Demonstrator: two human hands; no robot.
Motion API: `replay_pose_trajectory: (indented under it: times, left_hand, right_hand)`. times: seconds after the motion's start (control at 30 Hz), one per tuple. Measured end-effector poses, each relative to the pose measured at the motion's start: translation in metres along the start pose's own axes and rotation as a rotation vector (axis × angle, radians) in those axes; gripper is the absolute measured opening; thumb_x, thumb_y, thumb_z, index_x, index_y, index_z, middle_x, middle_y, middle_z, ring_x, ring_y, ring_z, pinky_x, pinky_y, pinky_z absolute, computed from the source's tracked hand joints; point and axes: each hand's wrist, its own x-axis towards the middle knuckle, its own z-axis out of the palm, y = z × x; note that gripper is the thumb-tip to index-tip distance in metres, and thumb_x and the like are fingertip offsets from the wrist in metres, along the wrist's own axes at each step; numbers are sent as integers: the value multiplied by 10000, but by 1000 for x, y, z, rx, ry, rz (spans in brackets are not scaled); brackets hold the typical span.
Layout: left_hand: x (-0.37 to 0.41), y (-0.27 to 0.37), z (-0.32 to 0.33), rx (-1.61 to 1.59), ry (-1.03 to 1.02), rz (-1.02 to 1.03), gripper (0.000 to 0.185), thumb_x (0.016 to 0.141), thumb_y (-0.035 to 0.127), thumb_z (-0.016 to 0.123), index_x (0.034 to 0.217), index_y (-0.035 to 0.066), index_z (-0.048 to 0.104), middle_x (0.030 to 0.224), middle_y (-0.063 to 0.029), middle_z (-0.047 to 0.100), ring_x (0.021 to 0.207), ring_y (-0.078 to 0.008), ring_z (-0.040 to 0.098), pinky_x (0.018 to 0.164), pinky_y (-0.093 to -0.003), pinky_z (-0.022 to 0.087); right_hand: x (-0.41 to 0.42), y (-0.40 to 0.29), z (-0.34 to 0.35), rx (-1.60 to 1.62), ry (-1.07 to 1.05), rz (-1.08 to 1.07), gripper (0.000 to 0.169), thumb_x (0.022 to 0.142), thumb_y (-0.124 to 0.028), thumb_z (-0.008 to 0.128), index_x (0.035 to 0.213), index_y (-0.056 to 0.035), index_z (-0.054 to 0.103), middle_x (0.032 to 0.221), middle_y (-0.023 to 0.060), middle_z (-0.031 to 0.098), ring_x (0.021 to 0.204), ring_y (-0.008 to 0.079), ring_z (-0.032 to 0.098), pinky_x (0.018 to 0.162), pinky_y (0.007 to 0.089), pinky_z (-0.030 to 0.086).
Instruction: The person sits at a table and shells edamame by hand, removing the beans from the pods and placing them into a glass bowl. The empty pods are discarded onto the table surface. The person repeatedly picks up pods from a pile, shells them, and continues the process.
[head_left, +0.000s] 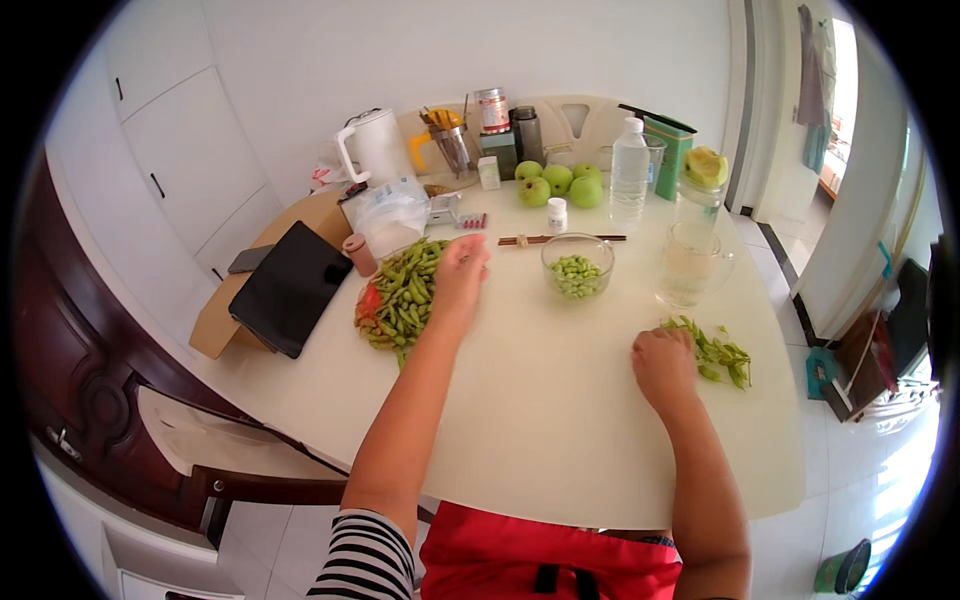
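Observation:
My left hand hovers at the right edge of a heap of green soybean pods. Its fingers are loosely bent and slightly blurred, and nothing shows in them. Over on the right, my right hand is curled down at the left side of a small pile of flattened soybean pods. Its fingertips are hidden, so whether it holds a pod cannot be seen. Between and beyond the hands stands a clear glass bowl with shelled green soybeans in it. Something red shows at the heap's left side.
A glass mug stands close beyond my right hand. Chopsticks, a white pill bottle, green fruits and a water bottle sit farther back. A pink-lidded container and a black tablet are at left.

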Motion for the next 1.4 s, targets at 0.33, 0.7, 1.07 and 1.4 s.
replay_pose_trajectory:
  times: [0.33,0.7,1.07,1.4]
  left_hand:
    - [-15,-9,-79,1087,-86,225,249,768,212,620,931,24,611,905,-126,567,876,-277,536,776,-369,434]
    - [-3,-46,-83,1327,-113,329,342,810,181,578,1131,66,553,1160,-110,510,1105,-314,418,948,-383,349]
    - [-8,-38,-70,1281,51,277,197,745,120,628,937,128,586,912,-49,561,941,-254,498,815,-367,387]
    - [-3,-37,-74,1244,287,489,191,753,121,624,936,84,586,850,-78,598,852,-246,541,790,-371,396]
  right_hand:
    - [0,-10,-5,100,299,-86,71,717,-52,608,772,-38,566,897,84,556,925,287,478,941,416,338]
    - [-6,-29,2,320,192,-191,57,718,-23,603,759,-32,564,857,98,582,866,302,506,766,382,421]
    - [-7,-33,3,388,144,-214,49,718,-21,606,756,-26,574,835,98,596,851,303,523,732,377,440]
    - [-6,-35,3,429,116,-219,57,728,-31,603,781,-26,584,840,105,601,843,308,528,730,379,437]
